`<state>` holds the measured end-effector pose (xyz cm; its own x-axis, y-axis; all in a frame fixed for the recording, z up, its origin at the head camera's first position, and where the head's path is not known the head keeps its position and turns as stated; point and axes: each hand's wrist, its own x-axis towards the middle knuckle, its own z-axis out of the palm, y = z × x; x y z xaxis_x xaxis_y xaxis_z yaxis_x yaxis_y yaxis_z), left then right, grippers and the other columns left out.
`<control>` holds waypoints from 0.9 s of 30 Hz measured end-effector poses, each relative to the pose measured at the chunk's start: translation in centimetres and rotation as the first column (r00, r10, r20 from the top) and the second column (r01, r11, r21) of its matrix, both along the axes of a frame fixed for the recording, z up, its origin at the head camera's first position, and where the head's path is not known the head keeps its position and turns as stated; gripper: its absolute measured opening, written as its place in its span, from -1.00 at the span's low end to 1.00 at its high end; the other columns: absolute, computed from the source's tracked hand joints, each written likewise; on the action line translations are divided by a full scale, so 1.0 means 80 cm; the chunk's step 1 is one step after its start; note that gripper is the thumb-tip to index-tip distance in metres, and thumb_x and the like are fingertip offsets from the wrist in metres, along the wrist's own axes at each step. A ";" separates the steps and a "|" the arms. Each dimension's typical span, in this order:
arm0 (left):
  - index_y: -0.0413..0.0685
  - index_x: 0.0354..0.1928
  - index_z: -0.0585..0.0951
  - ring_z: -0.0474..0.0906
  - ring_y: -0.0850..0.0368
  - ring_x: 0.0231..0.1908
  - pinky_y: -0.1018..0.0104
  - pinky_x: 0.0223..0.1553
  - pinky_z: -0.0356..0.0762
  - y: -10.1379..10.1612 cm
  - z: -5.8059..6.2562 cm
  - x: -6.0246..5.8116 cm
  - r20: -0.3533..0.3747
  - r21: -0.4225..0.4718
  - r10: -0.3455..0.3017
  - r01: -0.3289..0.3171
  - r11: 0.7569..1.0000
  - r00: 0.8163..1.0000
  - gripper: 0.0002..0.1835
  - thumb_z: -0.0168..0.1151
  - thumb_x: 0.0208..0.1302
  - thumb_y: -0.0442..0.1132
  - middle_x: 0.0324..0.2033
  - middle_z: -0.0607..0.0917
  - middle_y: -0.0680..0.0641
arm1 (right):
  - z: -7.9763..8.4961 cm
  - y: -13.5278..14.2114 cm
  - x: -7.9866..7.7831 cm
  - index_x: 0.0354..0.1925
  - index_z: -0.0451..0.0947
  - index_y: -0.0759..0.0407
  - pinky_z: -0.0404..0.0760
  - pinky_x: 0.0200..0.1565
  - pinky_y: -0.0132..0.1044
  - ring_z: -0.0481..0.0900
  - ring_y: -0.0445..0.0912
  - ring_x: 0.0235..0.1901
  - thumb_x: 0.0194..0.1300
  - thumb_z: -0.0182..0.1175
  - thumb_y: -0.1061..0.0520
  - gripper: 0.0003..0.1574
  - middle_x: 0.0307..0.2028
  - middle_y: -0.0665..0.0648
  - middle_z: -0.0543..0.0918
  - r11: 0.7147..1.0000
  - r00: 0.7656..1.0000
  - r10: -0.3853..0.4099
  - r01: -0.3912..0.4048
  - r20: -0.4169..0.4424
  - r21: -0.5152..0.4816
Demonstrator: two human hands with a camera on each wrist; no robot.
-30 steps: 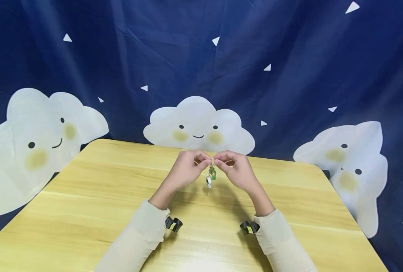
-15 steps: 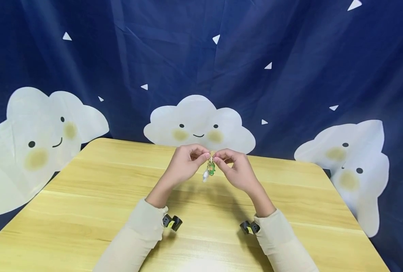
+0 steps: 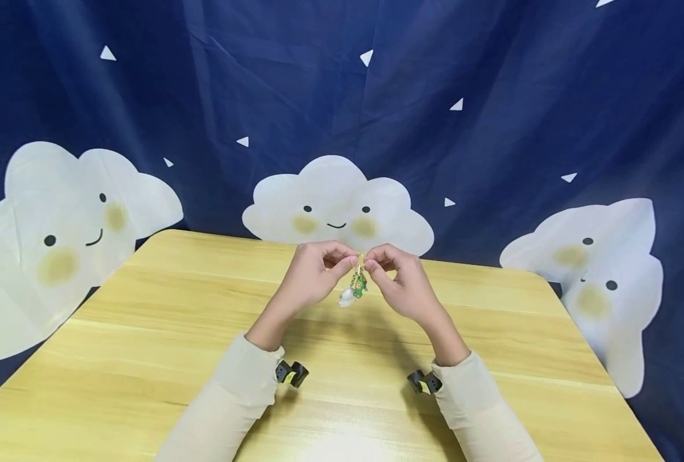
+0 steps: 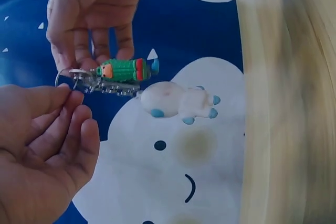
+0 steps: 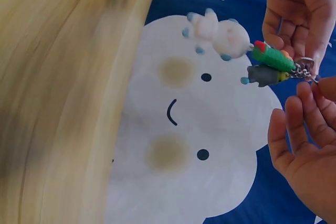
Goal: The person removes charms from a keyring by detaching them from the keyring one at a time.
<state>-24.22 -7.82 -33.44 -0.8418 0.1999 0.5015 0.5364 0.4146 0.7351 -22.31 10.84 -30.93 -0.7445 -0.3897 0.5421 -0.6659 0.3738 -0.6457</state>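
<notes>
Above the table, my left hand and right hand come together at one small keychain. Thumb and fingertips of each hand pinch its thin metal split ring from opposite sides. Silver chains lead from the ring to several charms, best seen in the wrist views. One is a white figure with blue feet, dangling lowest on the longest chain. Beside it hangs a green figure with an orange and red part. A dark grey figure shows in the right wrist view. Fingertips partly cover the ring.
A light wood-grain table spreads beneath the hands. Behind it hangs a dark blue curtain printed with white triangles and smiling clouds. Small black cameras sit at the cuffs of both cream sleeves.
Both hands have risen slightly with the keychain, its ring still between them. The charms have swung and turned; the white figure hangs farther left, apart from the green one.
</notes>
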 end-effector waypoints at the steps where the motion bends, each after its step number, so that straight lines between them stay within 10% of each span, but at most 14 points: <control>1: 0.05 -0.28 0.71 0.59 0.29 -0.47 0.35 -0.40 0.58 0.000 0.000 0.000 0.005 0.008 0.003 -0.003 1.000 1.000 -0.91 0.27 0.26 -0.16 -0.44 0.70 0.18 | 0.000 0.000 0.000 -0.28 0.54 0.36 0.56 -0.27 -0.18 0.52 -0.02 -0.42 0.32 0.11 0.36 -0.93 -0.43 0.15 0.60 1.000 1.000 -0.001 0.001 0.003 -0.009; 27: 0.01 -0.27 0.69 0.58 0.14 -0.49 0.28 -0.43 0.56 0.004 0.002 0.002 0.011 0.155 0.021 -0.023 0.988 1.000 -0.90 0.26 0.27 -0.16 -0.48 0.71 0.13 | -0.006 -0.004 -0.004 -0.25 0.54 0.37 0.56 -0.24 -0.16 0.53 -0.05 -0.38 0.29 0.15 0.35 -0.93 -0.38 0.23 0.62 0.996 0.999 0.038 -0.037 0.017 -0.077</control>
